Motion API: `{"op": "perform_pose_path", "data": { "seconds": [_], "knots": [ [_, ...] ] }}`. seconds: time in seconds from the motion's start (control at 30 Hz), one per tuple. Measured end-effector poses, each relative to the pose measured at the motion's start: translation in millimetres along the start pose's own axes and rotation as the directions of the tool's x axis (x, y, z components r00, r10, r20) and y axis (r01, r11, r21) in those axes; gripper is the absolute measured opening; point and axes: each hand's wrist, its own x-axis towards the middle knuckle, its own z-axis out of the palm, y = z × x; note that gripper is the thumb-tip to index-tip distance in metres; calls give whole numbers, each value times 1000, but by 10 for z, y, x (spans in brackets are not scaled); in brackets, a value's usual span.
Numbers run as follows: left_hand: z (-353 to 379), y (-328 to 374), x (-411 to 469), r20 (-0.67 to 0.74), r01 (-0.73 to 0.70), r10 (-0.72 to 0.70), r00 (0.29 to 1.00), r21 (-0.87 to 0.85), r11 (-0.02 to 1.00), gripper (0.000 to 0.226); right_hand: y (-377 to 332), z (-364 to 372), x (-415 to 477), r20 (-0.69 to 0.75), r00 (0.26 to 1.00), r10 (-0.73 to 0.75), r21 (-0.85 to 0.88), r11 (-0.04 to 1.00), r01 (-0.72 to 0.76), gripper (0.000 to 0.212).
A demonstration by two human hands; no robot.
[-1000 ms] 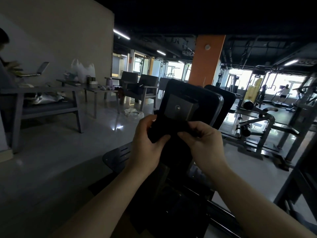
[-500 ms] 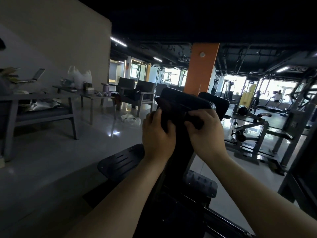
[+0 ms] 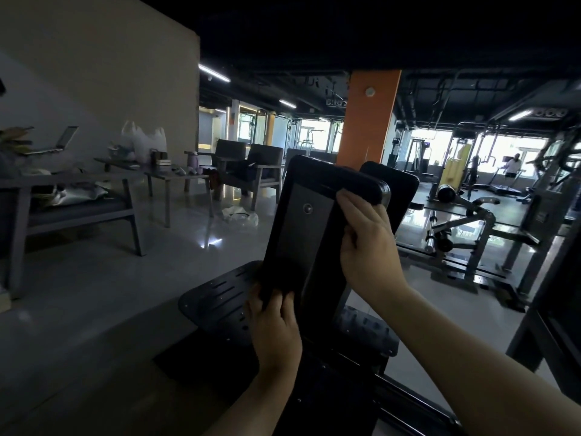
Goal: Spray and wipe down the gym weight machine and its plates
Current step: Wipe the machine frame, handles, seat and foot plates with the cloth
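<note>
Beige wall left. Glossy grey floor, light glare. Orange pillar centre. Grey armchairs, low desks along wall. Bright windows far back. Strip lights on dark ceiling.

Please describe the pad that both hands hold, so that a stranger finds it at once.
Find the orange pillar mid-room. Below it stand two black pads, the nearer pad before the farther pad. Only the nearer shows a grey plate with a round bolt.

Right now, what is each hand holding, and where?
The right hand grips the black pad by its upper right edge. The left hand grips its lower left corner, apparently through a dark cloth.
</note>
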Motion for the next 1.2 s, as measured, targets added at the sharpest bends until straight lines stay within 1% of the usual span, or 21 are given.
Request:
{"op": "perform_pose_path", "data": {
  "seconds": [0.07, 0.13, 0.2, 0.3, 0.33, 0.4, 0.47, 0.53, 0.57, 0.63, 0.67, 0.7, 0.77, 0.87, 0.93, 0.97, 1.0, 1.07, 1.13, 1.17, 1.2],
  "knots": [
    [-1, -1, -57, 13, 87, -87, 996, -25, 996, 19, -12, 23, -33, -7, 1000, 13, 8, 1000, -13, 65],
    [-18, 219, 118, -1, 87, -88, 996, -91, 992, 21, -54, 46, -65, 1, 1000, 25, 6, 1000, -25, 67],
    [-27, 550, 416, -29, -25, 21, 999, -143, 989, 24, -91, 57, -68, 14, 999, 44, 19, 999, -44, 67],
    [19, 902, 731, -105, -234, 222, 969, -122, 964, 34, -98, 72, -56, 16, 998, 64, 53, 996, -65, 65],
    [36, 919, 759, -120, -256, 242, 963, -117, 960, 37, -92, 72, -58, 18, 997, 71, 62, 995, -72, 65],
    [64, 766, 673, -113, -232, 222, 968, -90, 968, 41, -94, 68, -90, 25, 996, 81, 70, 994, -83, 65],
    [105, 441, 421, -89, -126, 122, 989, -46, 991, 41, -94, 72, -152, 45, 995, 93, 91, 991, -97, 64],
    [93, 77, 56, -42, 92, -95, 995, -61, 994, 33, -99, 91, -248, 82, 991, 108, 133, 984, -119, 65],
    [61, -94, -121, 3, 233, -233, 972, -78, 969, 29, -99, 107, -301, 102, 988, 112, 158, 979, -127, 66],
    [-4, -263, -319, 87, 497, -490, 867, -72, 865, 29, -81, 149, -392, 134, 985, 113, 203, 969, -138, 66],
    [-25, -298, -330, 103, 547, -541, 835, -54, 835, 30, -66, 170, -447, 142, 983, 112, 220, 965, -142, 65],
    [-67, -261, -291, 110, 548, -540, 834, -56, 835, 30, -61, 196, -500, 145, 982, 118, 241, 959, -150, 63],
    [-95, -84, -112, 117, 441, -428, 896, -124, 889, 28, -46, 245, -601, 143, 979, 142, 280, 943, -178, 61],
    [-108, 201, 115, 81, 105, -92, 993, -184, 977, 30, -63, 332, -738, 167, 971, 170, 323, 921, -216, 64],
    [-73, 153, 144, -13, -107, 107, 994, -130, 986, 34, -59, 371, -822, 177, 965, 192, 355, 902, -245, 65],
    [-40, 62, 121, -55, -152, 146, 988, -137, 979, 36, -51, 388, -856, 184, 963, 198, 367, 895, -254, 65],
    [3, -65, 64, -73, -135, 124, 990, -171, 976, 35, -44, 399, -899, 192, 961, 199, 376, 889, -259, 64],
    [66, -257, -107, -64, -9, -8, 998, -257, 966, 33, -17, 440, -997, 221, 956, 193, 395, 879, -269, 62],
    [76, -458, -293, -17, 184, -190, 982, -171, 968, 31, 0, 519, -1143, 266, 942, 207, 403, 863, -303, 61],
    [47, -583, -384, 22, 308, -308, 951, -109, 945, 31, 8, 562, -1224, 285, 933, 220, 399, 858, -324, 62],
    [7, -697, -459, 48, 439, -436, 899, -75, 895, 32, 17, 606, -1304, 297, 926, 232, 394, 854, -341, 61]
  ]
}}
